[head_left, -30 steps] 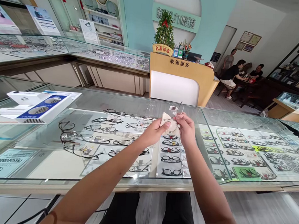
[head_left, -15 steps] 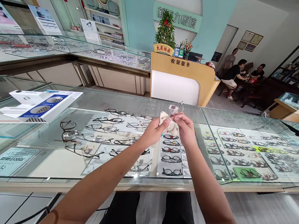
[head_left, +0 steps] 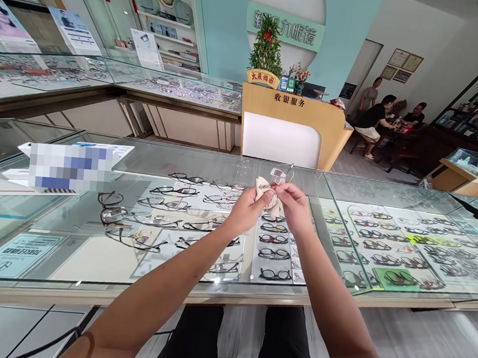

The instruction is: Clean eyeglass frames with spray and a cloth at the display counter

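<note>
Above the glass counter my left hand [head_left: 250, 206] is closed around a cream cloth [head_left: 267, 199], which is bunched between thumb and fingers. Close beside it, my right hand [head_left: 295, 205] pinches a pair of thin-framed glasses [head_left: 291, 173]. A small white tag [head_left: 278, 175] shows at the glasses, whose temples point up and away from me. The cloth and my fingers hide most of the frame and lenses. Below my hands, a column of dark glasses [head_left: 273, 253] lies in the case.
The glass counter [head_left: 221, 298] spans the view, with more glasses [head_left: 135, 240] at left. A white and blue box [head_left: 19, 175] lies on its left end. Glasses on a green card [head_left: 399, 277] are at right. Beyond stand a cashier desk [head_left: 330, 125] and several people [head_left: 372, 115].
Both hands stay together at the cloth and glasses, with small finger shifts. The cloth's folds have changed slightly. The box is now partly pixelated.
</note>
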Action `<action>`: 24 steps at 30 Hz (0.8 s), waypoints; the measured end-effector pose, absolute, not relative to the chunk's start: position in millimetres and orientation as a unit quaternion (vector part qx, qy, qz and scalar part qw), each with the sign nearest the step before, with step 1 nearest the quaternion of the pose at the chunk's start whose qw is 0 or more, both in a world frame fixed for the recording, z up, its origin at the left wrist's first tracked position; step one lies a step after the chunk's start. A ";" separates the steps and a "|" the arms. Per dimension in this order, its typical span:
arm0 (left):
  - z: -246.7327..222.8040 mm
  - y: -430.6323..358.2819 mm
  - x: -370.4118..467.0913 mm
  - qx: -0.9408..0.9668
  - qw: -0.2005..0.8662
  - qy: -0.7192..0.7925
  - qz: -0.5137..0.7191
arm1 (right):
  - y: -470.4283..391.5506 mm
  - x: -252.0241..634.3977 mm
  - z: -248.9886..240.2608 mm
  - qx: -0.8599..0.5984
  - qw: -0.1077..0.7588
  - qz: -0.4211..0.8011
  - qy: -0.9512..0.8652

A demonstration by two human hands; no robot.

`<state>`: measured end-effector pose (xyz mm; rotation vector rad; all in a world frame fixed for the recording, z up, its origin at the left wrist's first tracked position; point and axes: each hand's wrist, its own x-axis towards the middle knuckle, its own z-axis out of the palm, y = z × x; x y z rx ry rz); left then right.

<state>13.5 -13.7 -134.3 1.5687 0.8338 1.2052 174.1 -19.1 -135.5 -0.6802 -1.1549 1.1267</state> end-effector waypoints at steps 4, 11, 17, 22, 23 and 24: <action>-132.1 -14.8 12.0 0.647 0.484 0.344 0.478 | -17.5 178.6 -133.5 -0.318 0.648 0.495 -0.483; -122.7 -15.9 9.7 0.660 0.514 0.322 0.443 | -15.3 180.2 -135.2 -0.327 0.654 0.487 -0.477; -131.1 -13.3 14.3 0.633 0.471 0.357 0.500 | -15.0 172.6 -141.2 -0.328 0.665 0.437 -0.509; -131.9 -17.0 17.3 0.631 0.467 0.365 0.501 | -11.8 186.5 -136.7 -0.332 0.707 0.425 -0.458; -131.1 -18.0 16.9 0.631 0.469 0.365 0.499 | -11.0 191.9 -134.5 -0.330 0.723 0.419 -0.440; -130.1 -19.1 16.2 0.632 0.473 0.364 0.495 | -10.1 197.5 -132.3 -0.328 0.737 0.412 -0.424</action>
